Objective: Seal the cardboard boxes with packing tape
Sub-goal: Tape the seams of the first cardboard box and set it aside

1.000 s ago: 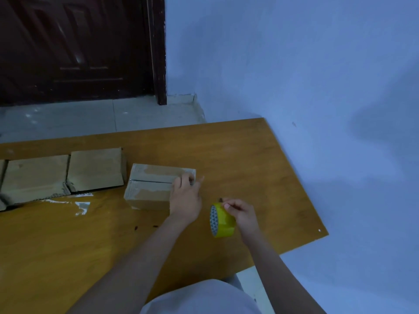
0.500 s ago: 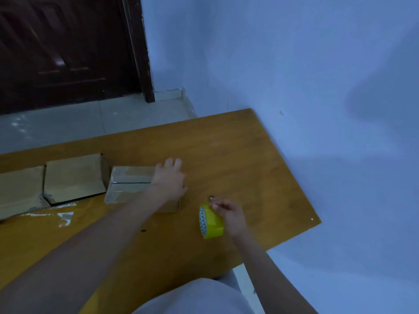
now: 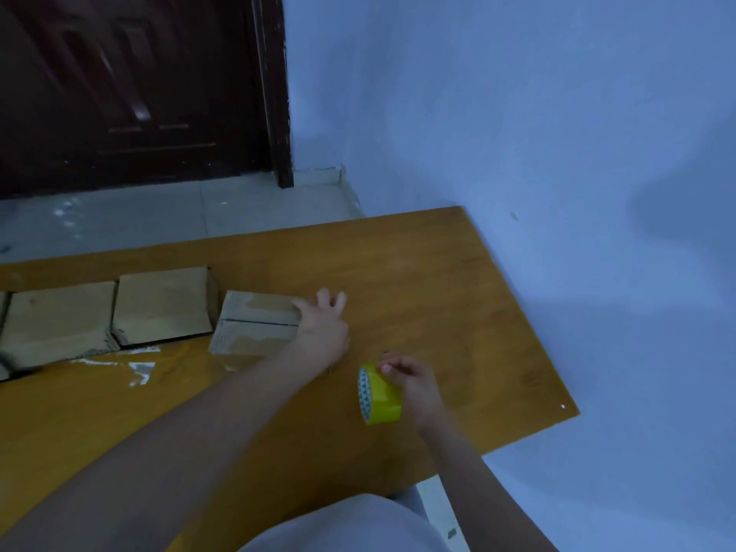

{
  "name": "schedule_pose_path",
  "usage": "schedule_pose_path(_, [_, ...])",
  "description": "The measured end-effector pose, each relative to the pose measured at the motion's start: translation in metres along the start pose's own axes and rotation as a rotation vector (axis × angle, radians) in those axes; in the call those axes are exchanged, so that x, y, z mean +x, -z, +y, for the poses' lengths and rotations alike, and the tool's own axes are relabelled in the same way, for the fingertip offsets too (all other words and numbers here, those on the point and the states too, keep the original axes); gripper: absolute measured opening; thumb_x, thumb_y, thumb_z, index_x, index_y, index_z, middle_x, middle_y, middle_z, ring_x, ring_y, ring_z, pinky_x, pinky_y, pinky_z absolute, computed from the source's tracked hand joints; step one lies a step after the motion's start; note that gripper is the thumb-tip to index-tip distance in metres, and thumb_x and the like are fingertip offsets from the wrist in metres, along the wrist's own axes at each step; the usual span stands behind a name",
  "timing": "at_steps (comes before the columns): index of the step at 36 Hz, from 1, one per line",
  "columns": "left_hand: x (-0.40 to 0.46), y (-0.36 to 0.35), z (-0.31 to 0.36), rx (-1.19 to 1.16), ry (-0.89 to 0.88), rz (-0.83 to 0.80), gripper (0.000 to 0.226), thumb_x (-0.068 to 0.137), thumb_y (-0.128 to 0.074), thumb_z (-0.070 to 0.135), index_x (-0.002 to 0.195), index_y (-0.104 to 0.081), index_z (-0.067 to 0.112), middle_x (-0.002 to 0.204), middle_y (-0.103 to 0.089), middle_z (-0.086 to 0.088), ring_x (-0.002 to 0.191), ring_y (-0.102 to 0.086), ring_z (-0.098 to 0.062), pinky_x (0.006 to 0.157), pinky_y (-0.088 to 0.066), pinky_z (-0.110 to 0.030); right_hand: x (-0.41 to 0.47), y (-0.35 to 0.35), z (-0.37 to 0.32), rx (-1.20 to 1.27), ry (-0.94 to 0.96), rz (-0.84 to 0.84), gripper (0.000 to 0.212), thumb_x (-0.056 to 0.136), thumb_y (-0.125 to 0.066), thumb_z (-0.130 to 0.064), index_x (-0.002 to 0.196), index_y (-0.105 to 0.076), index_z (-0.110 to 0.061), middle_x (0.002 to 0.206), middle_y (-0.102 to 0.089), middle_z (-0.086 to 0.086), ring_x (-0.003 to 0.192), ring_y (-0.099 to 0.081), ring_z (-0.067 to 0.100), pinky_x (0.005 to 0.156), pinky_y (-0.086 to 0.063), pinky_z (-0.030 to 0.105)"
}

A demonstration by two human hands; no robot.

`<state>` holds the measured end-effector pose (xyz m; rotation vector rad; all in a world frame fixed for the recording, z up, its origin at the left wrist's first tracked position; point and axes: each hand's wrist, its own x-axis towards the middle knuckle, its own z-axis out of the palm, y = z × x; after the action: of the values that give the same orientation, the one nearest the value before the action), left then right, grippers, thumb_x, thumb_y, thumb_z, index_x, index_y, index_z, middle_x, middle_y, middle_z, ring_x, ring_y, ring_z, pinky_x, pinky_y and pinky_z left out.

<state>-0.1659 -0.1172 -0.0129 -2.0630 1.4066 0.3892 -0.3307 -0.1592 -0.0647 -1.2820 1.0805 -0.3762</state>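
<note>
Two hands: left hand point(image 3: 323, 332) on box point(image 3: 255, 326), right hand point(image 3: 414, 382) holding tape roll point(image 3: 378, 394).

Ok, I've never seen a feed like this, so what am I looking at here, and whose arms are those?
No machine here: the camera sits on a person's head and looks down at their own bare arms. The left hand lies flat with fingers straight on a cardboard box on the wooden table. The right hand grips a yellow tape roll. Two more boxes stand in a row to the left. Behind are a dark door and a blue wall.
</note>
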Motion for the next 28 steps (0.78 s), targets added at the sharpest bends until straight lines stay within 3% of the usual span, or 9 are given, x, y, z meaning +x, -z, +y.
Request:
schedule_pose_path(6, [-0.007,-0.017,0.004,-0.136,0.003,0.015,0.034,0.100,-0.044,0.037,0.124,-0.057,0.016,0.153,-0.001,-0.007,0.137,-0.006,-0.037,0.103,-0.026,-0.066,-0.004,0.008,-0.010,-0.060,0.011,0.041,0.015,0.083,-0.064,0.002,0.074,-0.068,-0.009,0.093,-0.071,0.009,0.090,-0.062,0.021,0.088,-0.046,0.035])
schedule_pose_path(11, [-0.020,-0.033,0.006,-0.102,-0.115,0.084,0.032,0.096,-0.055,0.024,0.128,-0.055,0.024,0.152,0.002,-0.007,0.137,-0.004,-0.038,0.106,-0.023,-0.062,-0.002,0.011,-0.030,-0.090,0.056,0.077,0.012,0.084,-0.062,0.003,0.076,-0.069,-0.003,0.091,-0.068,0.001,0.089,-0.061,0.017,0.087,-0.046,0.036])
schedule_pose_path(15, [-0.037,-0.057,0.001,-0.159,-0.330,0.286,0.058,0.091,-0.058,0.010,0.142,-0.038,0.029,0.148,-0.013,-0.013,0.137,-0.011,-0.040,0.113,-0.017,-0.054,0.002,0.011,-0.045,-0.045,0.086,0.100,0.016,0.086,-0.060,0.002,0.073,-0.066,-0.006,0.094,-0.066,0.005,0.085,-0.061,0.016,0.070,-0.047,0.020])
schedule_pose_path(18, [-0.051,-0.080,-0.014,-0.235,-0.508,0.426,0.091,0.088,-0.055,-0.003,0.151,-0.002,0.035,0.137,-0.027,-0.010,0.128,-0.022,-0.033,0.103,-0.034,-0.044,0.006,0.009,-0.053,-0.001,0.093,0.122,0.019,0.085,-0.063,0.002,0.071,-0.067,-0.010,0.098,-0.068,0.008,0.092,-0.061,0.023,0.079,-0.047,0.031])
schedule_pose_path(20, [-0.057,-0.090,-0.023,-0.360,-0.545,0.440,0.106,0.082,-0.059,-0.004,0.146,0.012,0.042,0.133,-0.030,-0.003,0.123,-0.023,-0.023,0.095,-0.035,-0.031,0.006,0.006,-0.057,0.004,0.087,0.128,0.015,0.084,-0.063,0.002,0.074,-0.067,-0.007,0.102,-0.067,0.011,0.095,-0.061,0.025,0.083,-0.048,0.036])
schedule_pose_path(23, [-0.060,-0.103,-0.031,-0.657,-0.483,0.553,0.097,0.074,-0.062,0.005,0.148,-0.006,0.032,0.128,-0.043,-0.002,0.118,-0.031,-0.016,0.095,-0.031,-0.022,0.005,0.003,-0.064,0.012,0.099,0.148,0.009,0.085,-0.061,0.002,0.079,-0.067,0.000,0.102,-0.067,0.011,0.093,-0.061,0.024,0.080,-0.048,0.034])
schedule_pose_path(26, [-0.055,-0.111,-0.032,-0.803,-0.297,0.707,0.076,0.070,-0.053,0.038,0.141,-0.031,0.020,0.123,-0.046,-0.005,0.114,-0.034,-0.018,0.100,-0.042,-0.043,0.002,0.001,-0.067,0.004,0.111,0.153,0.007,0.086,-0.060,0.002,0.087,-0.066,0.006,0.099,-0.067,0.011,0.089,-0.062,0.021,0.080,-0.048,0.034])
schedule_pose_path(28, [-0.056,-0.102,-0.030,-0.806,-0.263,0.568,0.083,0.067,-0.035,0.058,0.141,-0.035,0.023,0.134,-0.034,-0.006,0.127,-0.025,-0.023,0.110,-0.026,-0.052,-0.001,0.000,-0.070,-0.005,0.118,0.161,0.006,0.086,-0.060,0.003,0.087,-0.065,0.005,0.093,-0.067,0.006,0.083,-0.061,0.015,0.074,-0.048,0.026])
